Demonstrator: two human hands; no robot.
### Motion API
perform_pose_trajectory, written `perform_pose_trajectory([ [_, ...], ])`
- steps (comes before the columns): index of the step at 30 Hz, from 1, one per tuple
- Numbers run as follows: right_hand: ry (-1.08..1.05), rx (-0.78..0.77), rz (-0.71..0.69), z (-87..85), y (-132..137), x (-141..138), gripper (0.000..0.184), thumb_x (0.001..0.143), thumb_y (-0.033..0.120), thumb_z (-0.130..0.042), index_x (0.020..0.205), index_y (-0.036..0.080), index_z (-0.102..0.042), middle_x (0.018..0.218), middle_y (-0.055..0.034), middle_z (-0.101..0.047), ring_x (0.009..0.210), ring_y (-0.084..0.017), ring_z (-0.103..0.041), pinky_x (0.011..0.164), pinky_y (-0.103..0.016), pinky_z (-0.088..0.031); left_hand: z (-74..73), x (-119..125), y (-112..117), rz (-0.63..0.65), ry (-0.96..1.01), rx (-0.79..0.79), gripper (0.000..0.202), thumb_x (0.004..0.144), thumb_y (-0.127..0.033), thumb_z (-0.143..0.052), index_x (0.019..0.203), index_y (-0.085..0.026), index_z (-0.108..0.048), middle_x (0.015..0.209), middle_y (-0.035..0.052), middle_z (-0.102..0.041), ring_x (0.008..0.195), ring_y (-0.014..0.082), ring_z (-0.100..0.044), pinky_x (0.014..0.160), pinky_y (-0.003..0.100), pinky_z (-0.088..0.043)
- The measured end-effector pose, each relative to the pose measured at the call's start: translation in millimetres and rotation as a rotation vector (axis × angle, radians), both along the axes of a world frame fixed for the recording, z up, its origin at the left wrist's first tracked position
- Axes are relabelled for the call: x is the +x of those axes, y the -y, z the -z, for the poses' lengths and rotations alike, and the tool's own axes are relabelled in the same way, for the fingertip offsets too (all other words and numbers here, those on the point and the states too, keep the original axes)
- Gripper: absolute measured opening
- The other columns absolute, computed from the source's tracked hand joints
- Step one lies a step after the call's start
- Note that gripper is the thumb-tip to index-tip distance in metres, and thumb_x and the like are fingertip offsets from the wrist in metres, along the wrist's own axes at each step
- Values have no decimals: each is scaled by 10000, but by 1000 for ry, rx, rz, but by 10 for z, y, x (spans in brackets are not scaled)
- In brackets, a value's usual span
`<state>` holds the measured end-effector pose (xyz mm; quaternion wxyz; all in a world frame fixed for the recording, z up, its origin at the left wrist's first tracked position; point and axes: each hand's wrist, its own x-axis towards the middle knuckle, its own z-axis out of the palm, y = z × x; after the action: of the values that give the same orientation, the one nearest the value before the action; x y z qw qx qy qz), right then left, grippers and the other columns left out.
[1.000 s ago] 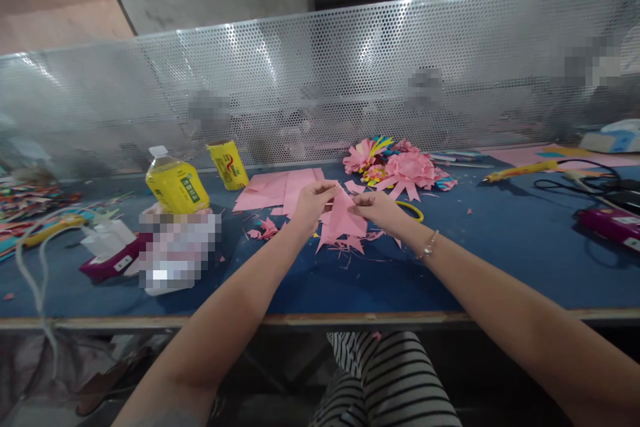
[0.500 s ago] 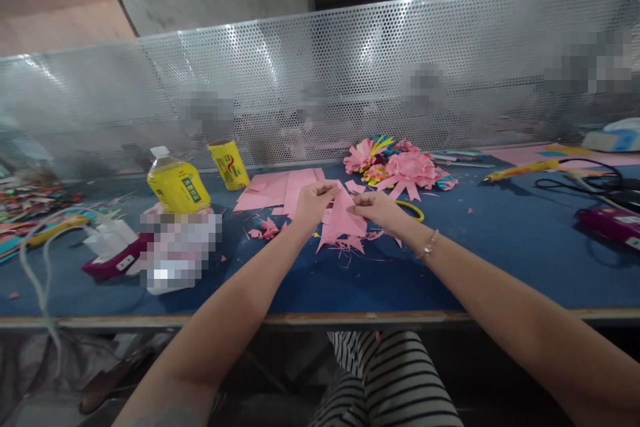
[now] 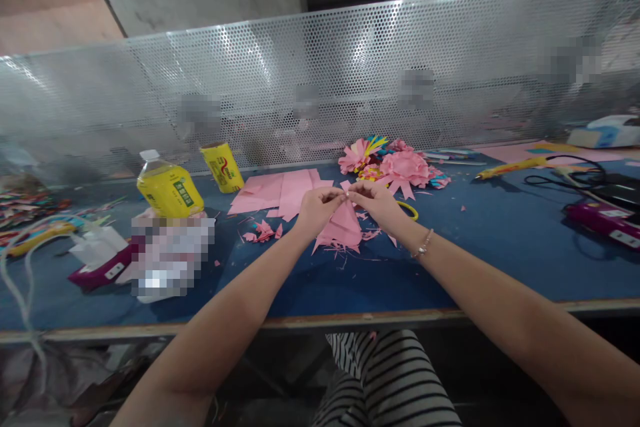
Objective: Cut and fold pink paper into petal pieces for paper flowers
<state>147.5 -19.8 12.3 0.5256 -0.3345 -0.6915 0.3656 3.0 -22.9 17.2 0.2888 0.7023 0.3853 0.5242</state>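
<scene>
My left hand (image 3: 316, 208) and my right hand (image 3: 376, 203) meet over the blue table (image 3: 475, 260), fingertips pinched together on the top point of a folded pink paper piece (image 3: 343, 227). The paper hangs below the fingers as a narrow triangle with a ragged lower edge. Pink paper scraps (image 3: 263, 232) lie on the table around it. A stack of flat pink sheets (image 3: 280, 190) rests just beyond my left hand. Finished pink paper flowers (image 3: 400, 167) lie behind my right hand. A yellow loop, perhaps a scissors handle (image 3: 411, 210), shows beside my right wrist.
A yellow drink bottle (image 3: 170, 190) and a yellow packet (image 3: 223, 167) stand at the left. A purple-based tissue box (image 3: 97, 260) and cables lie near the left edge. A glue gun (image 3: 515, 165), black cord and purple box (image 3: 605, 223) sit right. A perforated metal screen (image 3: 320, 80) backs the table.
My hands have come closer together, so the fingertips now meet at the paper's top point. The paper has gone from spread wide to a narrower folded shape. The view shifted slightly.
</scene>
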Motion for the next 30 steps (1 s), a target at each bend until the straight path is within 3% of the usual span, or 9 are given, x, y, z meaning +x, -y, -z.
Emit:
perform_pose_trajectory([
  [6, -19, 30, 10, 0, -4, 11, 136, 674, 304, -536, 685, 169, -517, 630, 16, -485, 578, -84, -428, 553, -236, -369, 17, 28, 28, 39, -42, 57, 175, 661, -300, -561, 731, -165, -648, 682, 25, -628, 615, 109, -521, 606, 240, -398],
  [18, -288, -152, -73, 6, 3, -11, 135, 613, 256, -591, 635, 156, -503, 634, 28, -475, 592, -70, -436, 541, -213, -345, -4, 47, 30, 66, -24, 27, 103, 646, -255, -582, 685, -178, -638, 706, 39, -646, 647, 117, -553, 650, 266, -425],
  [30, -88, -83, -82, 24, -5, -34, 188, 695, 364, -511, 704, 186, -453, 638, 32, -424, 563, -77, -408, 508, -216, -369, -66, 37, 76, 29, 91, -75, 116, 617, -262, -604, 650, -151, -615, 576, 2, -573, 507, 75, -455, 495, 214, -350],
])
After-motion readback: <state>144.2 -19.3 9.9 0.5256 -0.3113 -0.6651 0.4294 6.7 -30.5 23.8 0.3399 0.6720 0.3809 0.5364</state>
